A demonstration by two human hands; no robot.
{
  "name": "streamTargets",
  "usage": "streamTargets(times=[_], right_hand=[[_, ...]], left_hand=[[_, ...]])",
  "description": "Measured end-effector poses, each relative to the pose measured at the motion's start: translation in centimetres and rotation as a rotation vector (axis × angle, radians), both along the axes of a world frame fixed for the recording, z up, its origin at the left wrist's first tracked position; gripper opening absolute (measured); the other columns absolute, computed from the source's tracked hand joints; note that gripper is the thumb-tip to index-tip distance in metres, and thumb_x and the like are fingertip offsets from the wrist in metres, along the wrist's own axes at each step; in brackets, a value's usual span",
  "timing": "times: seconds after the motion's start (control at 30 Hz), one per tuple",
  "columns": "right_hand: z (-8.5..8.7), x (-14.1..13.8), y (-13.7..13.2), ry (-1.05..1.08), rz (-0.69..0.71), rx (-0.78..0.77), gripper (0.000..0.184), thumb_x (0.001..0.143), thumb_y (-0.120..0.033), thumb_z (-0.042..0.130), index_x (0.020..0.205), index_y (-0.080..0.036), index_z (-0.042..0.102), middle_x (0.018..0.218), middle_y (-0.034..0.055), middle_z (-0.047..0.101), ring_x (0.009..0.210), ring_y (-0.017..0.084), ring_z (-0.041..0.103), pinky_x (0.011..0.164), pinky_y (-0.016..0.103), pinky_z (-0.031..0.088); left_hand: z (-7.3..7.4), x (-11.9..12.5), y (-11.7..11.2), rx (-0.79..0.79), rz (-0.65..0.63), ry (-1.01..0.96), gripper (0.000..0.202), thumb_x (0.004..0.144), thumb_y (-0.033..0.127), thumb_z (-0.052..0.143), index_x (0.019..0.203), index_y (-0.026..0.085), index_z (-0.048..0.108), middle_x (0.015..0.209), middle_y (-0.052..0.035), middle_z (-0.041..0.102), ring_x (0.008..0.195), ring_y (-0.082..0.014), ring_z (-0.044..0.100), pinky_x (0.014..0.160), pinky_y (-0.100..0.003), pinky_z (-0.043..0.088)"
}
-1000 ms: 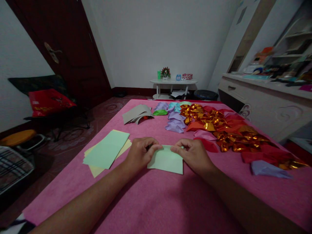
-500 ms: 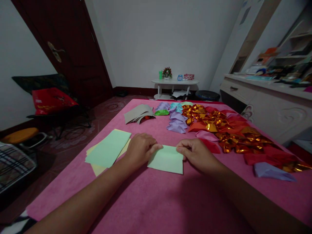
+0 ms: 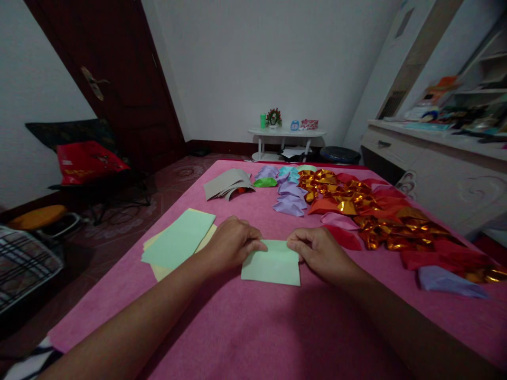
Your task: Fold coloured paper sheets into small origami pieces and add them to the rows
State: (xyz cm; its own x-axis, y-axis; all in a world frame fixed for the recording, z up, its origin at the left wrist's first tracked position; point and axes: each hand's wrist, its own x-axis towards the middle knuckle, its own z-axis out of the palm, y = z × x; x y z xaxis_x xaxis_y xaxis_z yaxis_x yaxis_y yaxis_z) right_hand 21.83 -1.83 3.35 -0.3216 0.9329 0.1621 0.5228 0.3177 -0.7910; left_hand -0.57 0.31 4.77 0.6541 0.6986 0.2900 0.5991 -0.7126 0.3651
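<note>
A pale green sheet of paper [image 3: 271, 266], folded over along its far part, lies between my two hands on the pink cloth. My left hand [image 3: 237, 241] pinches its far left corner, thumb on top and fingers curled. At the far right corner, my right hand [image 3: 317, 249] grips the paper between thumb and bent fingers. To the left of my left hand is a stack of pale green paper [image 3: 180, 237], with yellow paper [image 3: 161, 272] showing from under it.
Grey sheets [image 3: 227, 183] lie curved at the far left of the pink-covered table [image 3: 237, 338]. Purple folded papers [image 3: 291, 200], gold foil pieces [image 3: 400, 227] and red ones [image 3: 344, 237] fill the right side. A low white table [image 3: 287, 133] stands by the wall.
Both hands keep hold of the green paper, which is turned very slightly. The whole view has shifted a little, moving things slightly to the right.
</note>
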Motion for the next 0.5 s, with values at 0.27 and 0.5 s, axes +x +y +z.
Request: streamTargets(times=[0.27, 0.5], right_hand=[[0.8, 0.8, 0.4, 0.119, -0.112, 0.010, 0.032, 0.081, -0.034, 0.054, 0.054, -0.017, 0.050, 0.048, -0.0045, 0.046, 0.045, 0.009, 0.041, 0.045, 0.022, 0.030], [-0.3, 0.7, 0.6, 0.415, -0.185, -0.028, 0.034, 0.083, -0.046, 0.055, 0.066, -0.017, 0.054, 0.056, -0.0023, 0.052, 0.046, 0.009, 0.043, 0.046, 0.022, 0.034]], left_hand=[[-1.8, -1.0, 1.1, -0.197, 0.252, -0.326, 0.033, 0.082, 0.040, 0.057, 0.061, 0.015, 0.061, 0.054, 0.0021, 0.052, 0.051, -0.0105, 0.045, 0.051, -0.023, 0.029], [-2.7, -1.5, 2.1, -0.470, 0.294, -0.764, 0.031, 0.081, 0.036, 0.057, 0.061, 0.013, 0.057, 0.053, 0.0029, 0.048, 0.050, -0.0082, 0.042, 0.051, -0.021, 0.032]])
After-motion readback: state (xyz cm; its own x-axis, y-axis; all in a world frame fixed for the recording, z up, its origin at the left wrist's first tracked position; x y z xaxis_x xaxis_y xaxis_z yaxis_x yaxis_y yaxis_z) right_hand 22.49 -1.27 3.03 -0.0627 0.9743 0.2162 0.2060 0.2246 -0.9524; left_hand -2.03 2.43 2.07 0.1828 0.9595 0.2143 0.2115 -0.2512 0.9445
